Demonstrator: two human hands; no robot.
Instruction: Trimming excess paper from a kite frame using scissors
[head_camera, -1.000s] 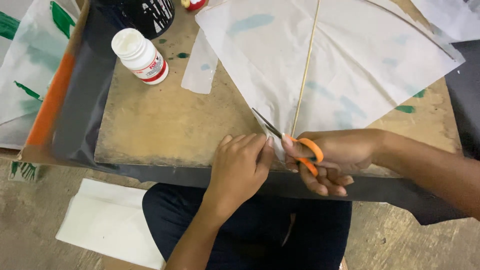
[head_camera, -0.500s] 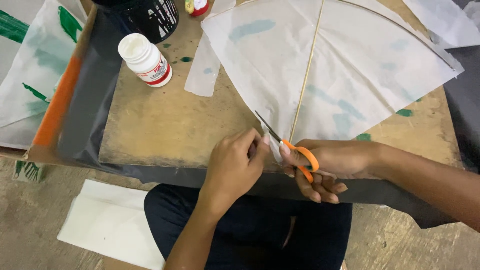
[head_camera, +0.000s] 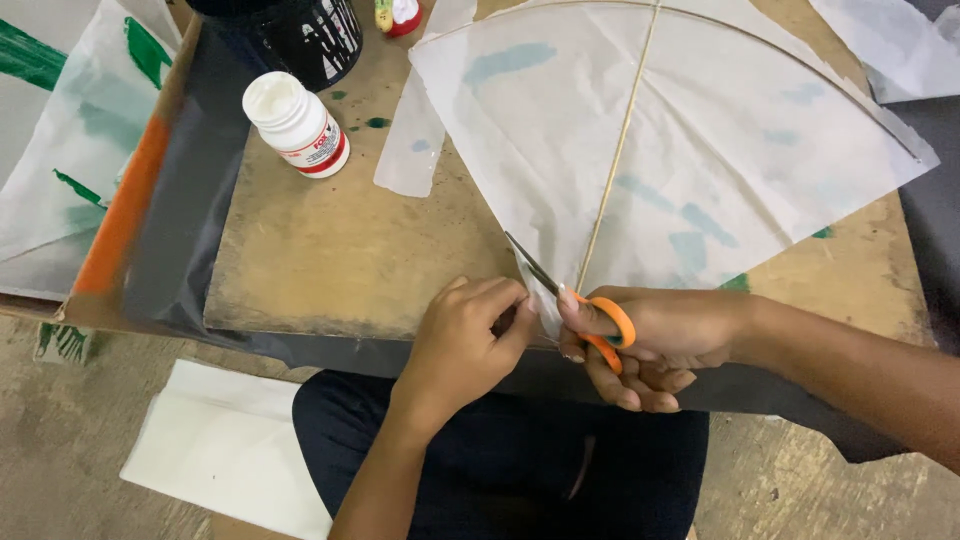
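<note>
A white paper kite (head_camera: 700, 150) with a thin wooden spine (head_camera: 620, 150) and a bowed stick lies on a wooden board (head_camera: 340, 250). My right hand (head_camera: 650, 345) grips orange-handled scissors (head_camera: 585, 305), whose blades point up and left along the kite's lower left edge near its bottom tip. My left hand (head_camera: 465, 340) pinches the paper at that tip, right beside the blades.
A white glue bottle (head_camera: 295, 125) stands at the board's upper left, near a black cup (head_camera: 300, 35). A loose paper strip (head_camera: 420, 130) lies beside the kite. Dark sheets and green-painted paper (head_camera: 70, 150) lie left. White paper (head_camera: 220, 445) rests on the floor.
The view has shifted a little. Both hands stay at the kite's bottom tip, and the scissors have edged slightly along the paper's edge.
</note>
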